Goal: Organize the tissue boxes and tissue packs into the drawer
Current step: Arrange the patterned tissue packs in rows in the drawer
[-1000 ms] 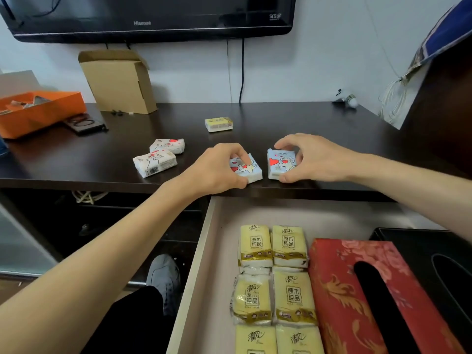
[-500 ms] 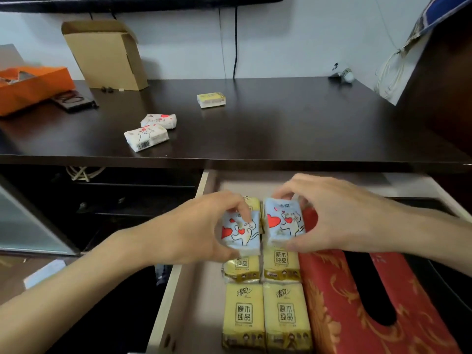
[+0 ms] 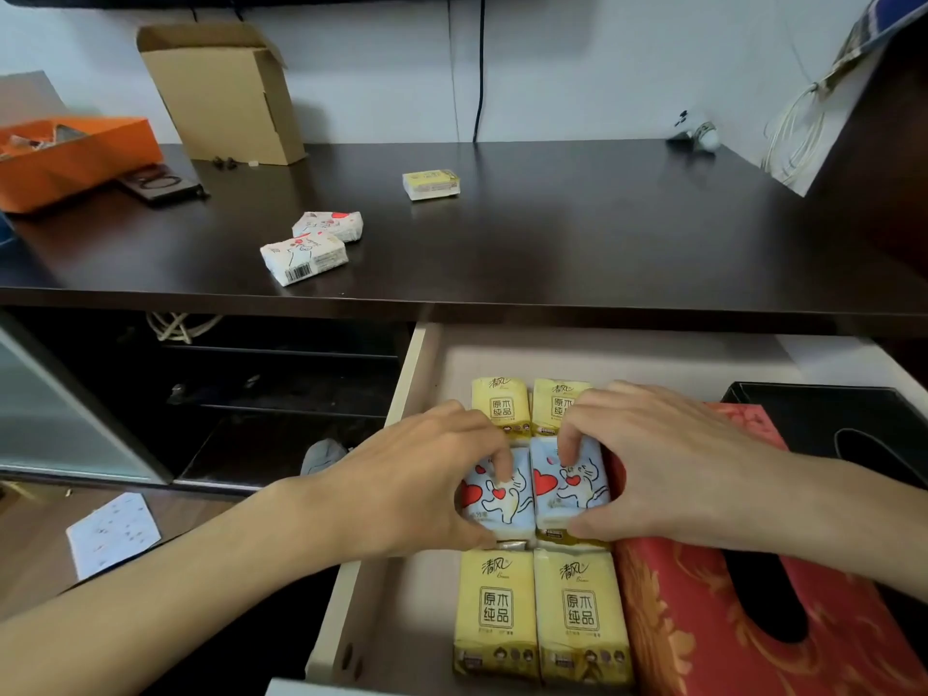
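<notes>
The open drawer (image 3: 412,389) holds two columns of yellow tissue packs (image 3: 537,615), a red tissue box (image 3: 703,640) and a black tissue box (image 3: 823,419). My left hand (image 3: 401,489) grips a blue cat-print pack (image 3: 494,499). My right hand (image 3: 668,469) grips a matching blue pack (image 3: 567,487). Both blue packs lie side by side on top of the middle yellow packs. On the dark desk (image 3: 552,243) lie two white cat-print packs (image 3: 304,256) (image 3: 329,224) and one yellow pack (image 3: 431,183).
An open cardboard box (image 3: 226,92) and an orange box (image 3: 70,158) stand at the desk's back left, with a dark flat case (image 3: 160,183) beside them. A cable (image 3: 479,67) hangs down the wall. A white sheet (image 3: 113,532) lies on the floor.
Both hands lifted the two blue packs off the desk's front edge, carried them down into the drawer and set them on the yellow packs.
</notes>
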A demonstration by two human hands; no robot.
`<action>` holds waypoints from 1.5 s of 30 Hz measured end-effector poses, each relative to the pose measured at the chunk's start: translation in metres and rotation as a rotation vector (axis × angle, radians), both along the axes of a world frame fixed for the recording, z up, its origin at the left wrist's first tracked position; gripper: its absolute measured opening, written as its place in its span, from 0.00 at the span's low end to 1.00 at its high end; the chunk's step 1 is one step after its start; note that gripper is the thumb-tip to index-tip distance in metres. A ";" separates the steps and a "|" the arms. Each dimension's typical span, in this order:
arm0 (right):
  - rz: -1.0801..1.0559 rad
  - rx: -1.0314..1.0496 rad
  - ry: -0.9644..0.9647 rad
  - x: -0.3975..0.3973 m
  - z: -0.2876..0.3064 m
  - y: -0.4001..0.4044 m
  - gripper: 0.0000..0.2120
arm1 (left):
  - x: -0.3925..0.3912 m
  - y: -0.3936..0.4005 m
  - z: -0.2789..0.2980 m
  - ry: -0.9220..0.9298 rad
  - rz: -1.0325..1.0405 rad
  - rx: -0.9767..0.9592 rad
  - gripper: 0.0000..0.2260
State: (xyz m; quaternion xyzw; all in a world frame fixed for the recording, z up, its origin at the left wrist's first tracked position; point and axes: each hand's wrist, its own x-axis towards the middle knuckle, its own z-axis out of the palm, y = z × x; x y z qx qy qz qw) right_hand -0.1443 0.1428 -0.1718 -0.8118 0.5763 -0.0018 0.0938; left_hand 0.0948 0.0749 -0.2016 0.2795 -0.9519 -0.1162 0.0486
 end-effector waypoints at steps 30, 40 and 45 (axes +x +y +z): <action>-0.131 -0.197 -0.834 0.037 0.031 -0.112 0.08 | 0.046 -0.071 0.060 0.482 0.554 -0.198 0.05; -0.098 -0.147 -0.581 0.108 0.041 -0.241 0.25 | 0.089 -0.137 0.038 0.168 0.855 -0.327 0.22; 0.028 -0.121 -0.313 0.146 0.037 -0.273 0.32 | 0.095 -0.136 0.036 0.269 0.813 -0.349 0.14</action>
